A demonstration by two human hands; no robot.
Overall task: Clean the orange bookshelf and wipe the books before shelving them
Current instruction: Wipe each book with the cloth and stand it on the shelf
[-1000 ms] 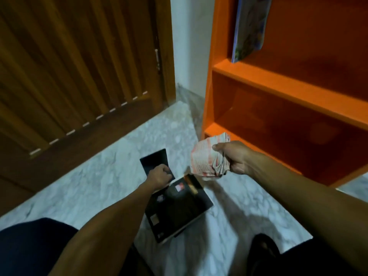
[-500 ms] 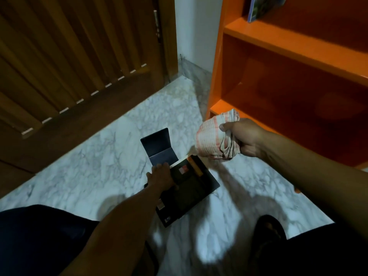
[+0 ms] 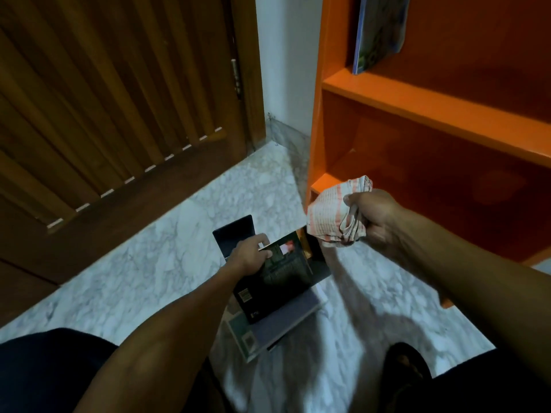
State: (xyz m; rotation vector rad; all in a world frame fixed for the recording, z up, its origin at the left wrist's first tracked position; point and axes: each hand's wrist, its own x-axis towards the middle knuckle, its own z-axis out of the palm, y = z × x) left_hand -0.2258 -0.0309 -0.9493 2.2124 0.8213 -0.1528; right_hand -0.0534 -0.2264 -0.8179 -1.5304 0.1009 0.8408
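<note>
Left hand (image 3: 250,255) fingers curl over the top edge of a glossy black book (image 3: 283,278) lifted off the stack (image 3: 274,329) on the marble floor (image 3: 149,263); right hand (image 3: 372,219) grips a crumpled striped cloth (image 3: 331,216) before the orange bookshelf (image 3: 432,114)

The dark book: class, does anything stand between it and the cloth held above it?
Nothing visible does. The cloth in the right hand hangs just above the dark book, gripped by the left hand.
</note>
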